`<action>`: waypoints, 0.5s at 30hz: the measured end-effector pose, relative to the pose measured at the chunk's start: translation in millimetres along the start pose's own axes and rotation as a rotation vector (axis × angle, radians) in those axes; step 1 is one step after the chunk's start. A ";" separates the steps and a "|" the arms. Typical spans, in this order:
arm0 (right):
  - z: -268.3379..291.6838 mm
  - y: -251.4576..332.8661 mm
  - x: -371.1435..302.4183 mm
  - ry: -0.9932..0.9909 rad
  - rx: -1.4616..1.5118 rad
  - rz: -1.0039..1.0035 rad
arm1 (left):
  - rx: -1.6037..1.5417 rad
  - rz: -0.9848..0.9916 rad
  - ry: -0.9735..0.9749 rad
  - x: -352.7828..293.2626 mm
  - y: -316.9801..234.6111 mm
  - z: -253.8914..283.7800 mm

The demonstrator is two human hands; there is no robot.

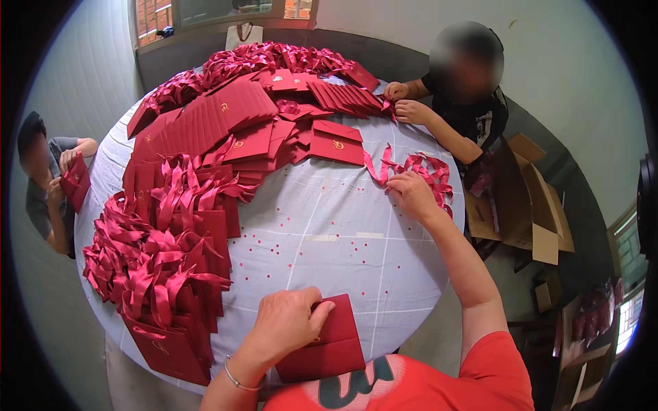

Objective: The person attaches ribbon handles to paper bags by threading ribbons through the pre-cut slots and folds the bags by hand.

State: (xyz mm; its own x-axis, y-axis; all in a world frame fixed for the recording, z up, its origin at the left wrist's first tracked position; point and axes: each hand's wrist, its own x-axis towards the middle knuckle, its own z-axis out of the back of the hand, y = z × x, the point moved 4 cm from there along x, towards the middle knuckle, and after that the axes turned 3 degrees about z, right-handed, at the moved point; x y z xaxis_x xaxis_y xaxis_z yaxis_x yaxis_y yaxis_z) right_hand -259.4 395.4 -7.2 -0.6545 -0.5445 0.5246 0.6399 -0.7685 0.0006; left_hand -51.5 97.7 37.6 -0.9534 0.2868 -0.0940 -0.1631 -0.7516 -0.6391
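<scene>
My left hand (288, 318), with a bracelet on its wrist, is closed on the upper edge of a flat dark-red paper bag (336, 346) at the table's near edge. The bag rests against my body, and part of its front is covered by my fingers. My right hand (413, 195) reaches to the right side of the table. Its fingers are pinched at a loose pile of pink-red satin ribbons (439, 177). One ribbon strand trails left from that pile toward a flat red bag (336, 142).
Rows of red bags (212, 113) and heaped ribbon-handled bags (161, 257) curve round the left and far sides of the table (329, 274). Small red dots lie on the cloth. Two people sit at the left and far right, handling bags. Open cardboard boxes (524, 198) stand at right.
</scene>
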 end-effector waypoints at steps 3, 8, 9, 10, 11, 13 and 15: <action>-8.5 0.5 3.9 0.017 -0.012 0.047 | -0.149 -0.039 0.085 3.6 17.1 2.7; 22.1 58.0 11.5 -0.148 0.178 0.117 | -0.172 0.030 -0.075 22.7 43.4 5.6; 33.6 86.1 12.7 -0.127 0.318 0.087 | -0.148 0.045 -0.091 25.8 46.6 5.6; 44.9 115.9 11.0 -0.101 0.458 0.056 | -0.205 0.057 -0.041 26.0 49.0 3.1; 53.2 141.1 6.7 -0.069 0.584 0.048 | -0.293 0.067 0.021 27.5 51.4 -2.2; 63.6 177.4 -1.3 0.020 0.752 0.082 | -0.455 0.130 0.182 31.7 54.6 -11.7; 59.0 193.6 -12.0 0.143 0.927 0.006 | -0.570 0.172 0.265 33.9 61.4 -22.7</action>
State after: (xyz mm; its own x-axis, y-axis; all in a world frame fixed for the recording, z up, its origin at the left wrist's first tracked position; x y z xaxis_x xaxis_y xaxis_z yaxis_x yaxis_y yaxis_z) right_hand -104.0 273.0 36.8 -0.6544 -0.6305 0.4174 0.6686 -0.2248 0.7088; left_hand -88.0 74.7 -22.2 -0.8468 0.3822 -0.3699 0.2164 -0.3876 -0.8961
